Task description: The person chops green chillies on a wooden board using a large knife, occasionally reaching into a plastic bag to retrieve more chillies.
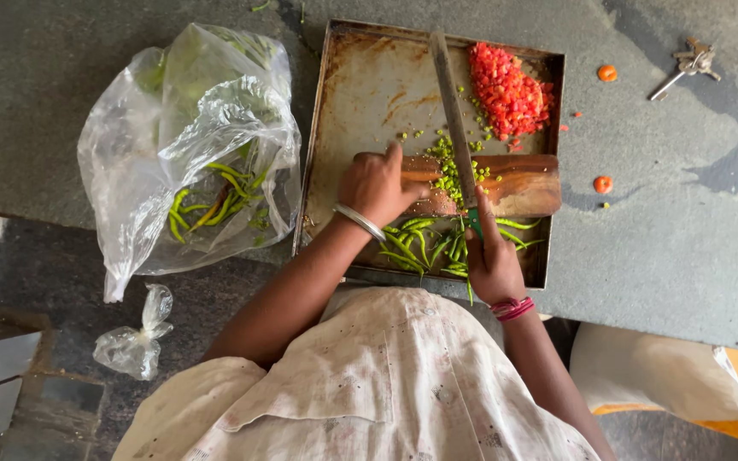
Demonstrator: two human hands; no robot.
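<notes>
My right hand (493, 256) grips the green handle of a long knife (453, 111), whose blade lies across a small wooden board (523, 181) inside a worn metal tray (360, 94). My left hand (377, 183) presses down on the board's left end, fingers curled over green chillies. Chopped green chilli bits (448, 171) lie beside the blade. Whole green chillies (416, 239) are piled at the tray's near edge, between my hands. A heap of diced tomato (507, 90) sits in the tray's far right corner.
A clear plastic bag (190, 145) holding more green chillies lies left of the tray on the grey stone counter (676, 222). Tomato ends (603, 183) and a bunch of keys (689, 64) lie to the right. A small knotted bag (134, 341) lies lower left.
</notes>
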